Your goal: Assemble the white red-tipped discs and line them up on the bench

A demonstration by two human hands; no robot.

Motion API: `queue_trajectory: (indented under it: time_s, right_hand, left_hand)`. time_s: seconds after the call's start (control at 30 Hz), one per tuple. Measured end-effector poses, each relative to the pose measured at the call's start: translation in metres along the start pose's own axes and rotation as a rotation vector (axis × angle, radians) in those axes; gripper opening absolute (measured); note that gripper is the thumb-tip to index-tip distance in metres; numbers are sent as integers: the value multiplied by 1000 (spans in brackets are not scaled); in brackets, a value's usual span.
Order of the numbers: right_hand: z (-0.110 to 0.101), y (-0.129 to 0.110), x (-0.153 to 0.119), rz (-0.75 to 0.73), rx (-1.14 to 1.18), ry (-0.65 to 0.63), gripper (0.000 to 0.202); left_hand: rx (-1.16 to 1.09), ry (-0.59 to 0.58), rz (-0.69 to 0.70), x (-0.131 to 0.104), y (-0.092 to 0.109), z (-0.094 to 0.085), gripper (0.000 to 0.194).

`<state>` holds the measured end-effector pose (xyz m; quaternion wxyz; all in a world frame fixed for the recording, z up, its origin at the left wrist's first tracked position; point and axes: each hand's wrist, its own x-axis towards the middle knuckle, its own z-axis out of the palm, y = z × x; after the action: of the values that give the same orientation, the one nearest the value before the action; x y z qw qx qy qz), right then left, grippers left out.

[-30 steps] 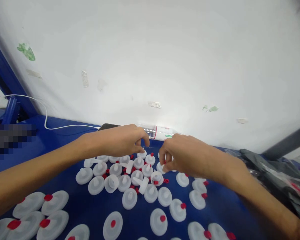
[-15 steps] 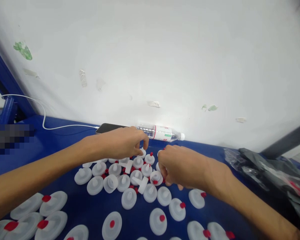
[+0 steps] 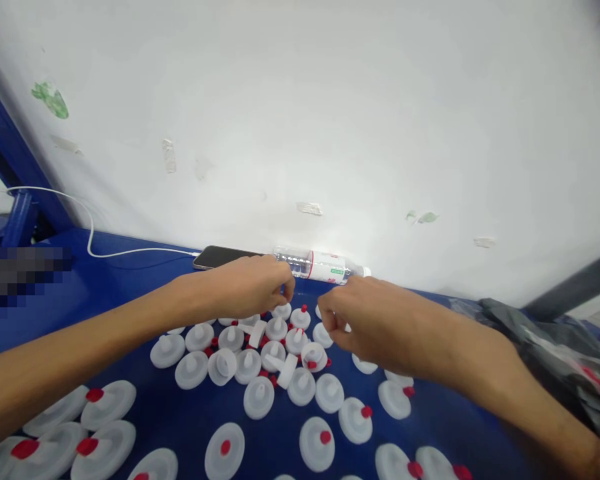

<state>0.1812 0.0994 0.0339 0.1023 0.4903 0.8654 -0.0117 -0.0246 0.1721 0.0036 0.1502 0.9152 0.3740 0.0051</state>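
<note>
Over the far side of a spread of round white plastic nozzle lids, my left hand has its fingers bent down into a pinch. A white lid lies just under those fingertips; whatever they hold is hidden. My right hand is curled with thumb and forefinger close together, above another white lid, and I cannot make out anything in it. Several lids carry a small red cap on the nozzle. Loose red caps and white T-shaped pieces lie among the uncapped lids.
At the wall, a clear plastic bottle lies on its side beside a black phone with a white cable. Dark plastic bags sit at the right. Capped lids cover the near left of the blue table.
My right hand has risen away from the near lids toward the bottle, uncovering lids beneath it. My left hand has shifted only slightly, its fingertips drawing closer together.
</note>
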Motion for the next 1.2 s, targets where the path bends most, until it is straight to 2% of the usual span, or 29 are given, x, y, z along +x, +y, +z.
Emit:
queue_trajectory:
  time_s: [0.27,0.4,0.5,0.67,0.8,0.93,1.07,1.2]
  right_hand:
    - [-15,5,10,40,338,203,15]
    - [-19,7,18,96,459,361,13]
    - [-19,8,21,89,532,413,12]
    - [-20,10,19,44,631,552,13]
    - [-23,11,18,33,695,659,20]
    - [-24,9,18,18,773,633,25]
    - [-25,8,18,2,796,599,24]
    - [-27,11,17,-60,865,513,22]
  left_hand:
    - [-19,149,-41,-9,5,-16,23]
    - [-324,65,-120,-13,10,-27,24]
    - [-512,19,-70,-13,11,-33,24]
    - [-632,76,-8,-12,6,-39,31]
    - [-616,113,-10,-14,4,-44,34]
    - [-561,88,-6,-16,5,-47,40]
    - [-569,55,-3,-17,4,-50,37]
    - [-613,38,-17,-20,2,-55,38]
